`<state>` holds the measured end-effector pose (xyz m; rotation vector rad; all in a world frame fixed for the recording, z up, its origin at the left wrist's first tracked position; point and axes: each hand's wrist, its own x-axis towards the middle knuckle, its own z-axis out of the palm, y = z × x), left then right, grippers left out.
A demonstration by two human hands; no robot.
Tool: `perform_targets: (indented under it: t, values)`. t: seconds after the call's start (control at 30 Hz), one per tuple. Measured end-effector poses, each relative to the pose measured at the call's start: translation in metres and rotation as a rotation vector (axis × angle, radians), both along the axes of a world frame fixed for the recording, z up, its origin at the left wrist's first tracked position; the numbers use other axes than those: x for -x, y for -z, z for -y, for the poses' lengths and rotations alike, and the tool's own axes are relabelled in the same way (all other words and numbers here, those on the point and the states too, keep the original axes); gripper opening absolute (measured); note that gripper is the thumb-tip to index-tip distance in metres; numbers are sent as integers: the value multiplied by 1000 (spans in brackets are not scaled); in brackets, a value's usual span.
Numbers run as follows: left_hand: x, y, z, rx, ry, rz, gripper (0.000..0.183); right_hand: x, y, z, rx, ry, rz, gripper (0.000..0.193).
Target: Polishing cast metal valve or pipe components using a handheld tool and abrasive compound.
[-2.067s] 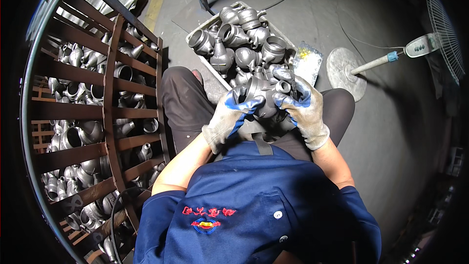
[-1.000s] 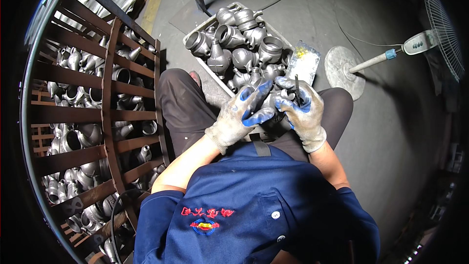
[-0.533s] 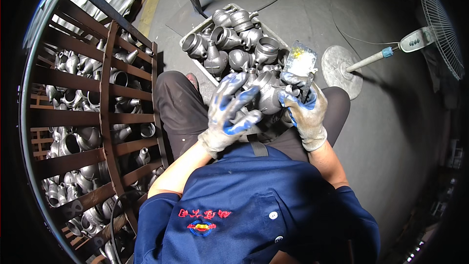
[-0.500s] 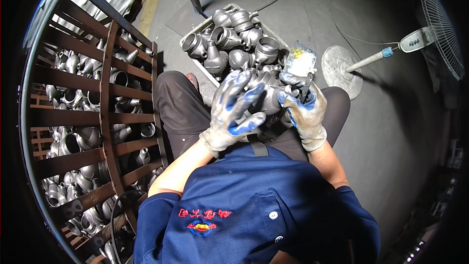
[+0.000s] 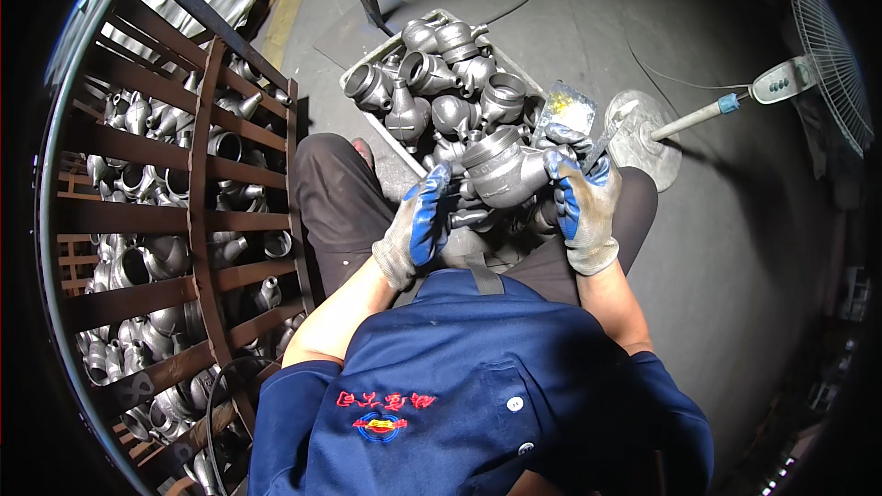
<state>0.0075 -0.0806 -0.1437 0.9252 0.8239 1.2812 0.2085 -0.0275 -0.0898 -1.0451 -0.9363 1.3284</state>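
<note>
A grey metal pipe casting [image 5: 507,174] with a wide ringed mouth is above my lap, between my hands. My left hand [image 5: 418,220], in a white glove with a blue coated palm, is cupped at its left side. Its fingers are extended toward the casting; whether they touch it I cannot tell. My right hand [image 5: 586,207], gloved alike, is closed round a flat metal bar tool [image 5: 606,136] that sticks up past the fingers. Those fingers also lie against the casting's right end. Below it, more metal pieces are partly hidden.
A pale crate [image 5: 372,122] heaped with similar castings stands ahead of my knees. Beside it is a clear plastic packet [image 5: 567,108] with yellow and white on it. A rusty barred cage [image 5: 197,165] full of castings is at left, a standing fan [image 5: 781,78] at right.
My left hand has dropped back and left, from over the casting to its side. The casting shows more fully, its mouth upward. The bar tool in my right hand has tilted to the right.
</note>
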Motion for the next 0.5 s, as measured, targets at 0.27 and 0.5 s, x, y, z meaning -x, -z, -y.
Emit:
perform_targets:
  t: [0.27,0.5]
  values:
    - [6,-7,-11,416,-134,255,36,-12,31,-12,173,-76,-74,21]
    - [6,-4,-13,430,-158,223,34,-6,38,-10,271,-32,-9,9]
